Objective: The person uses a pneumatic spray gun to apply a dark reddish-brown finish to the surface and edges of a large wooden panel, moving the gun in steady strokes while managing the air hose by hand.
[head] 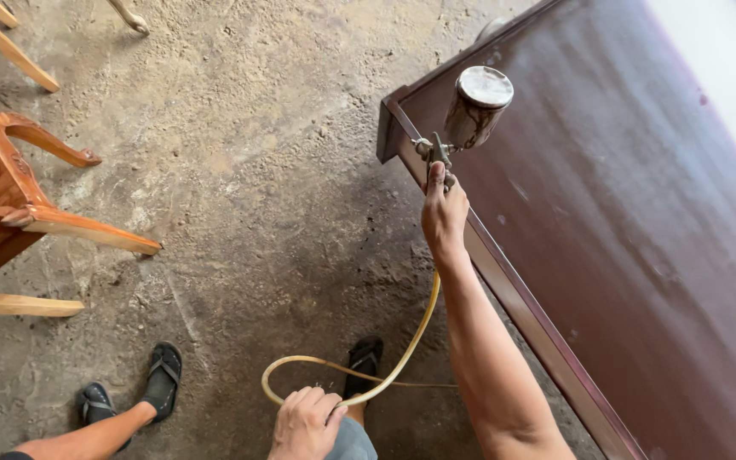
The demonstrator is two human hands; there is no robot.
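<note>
My right hand (443, 213) grips a metal spray gun (468, 115) with a round cup on top. It is held over the near corner of a large dark brown wooden panel (632, 247). A yellowish air hose (402, 358) runs down from the gun along my forearm and loops above the floor. My left hand (304, 423), low in the view, is closed around that hose loop. My feet in black sandals (163, 375) stand on the concrete below.
An overturned light wooden furniture piece with curved legs (36, 213) lies at the left. More pale wooden legs (6, 47) show at the top left. The floor is rough grey concrete (257, 170). The brown panel fills the right side.
</note>
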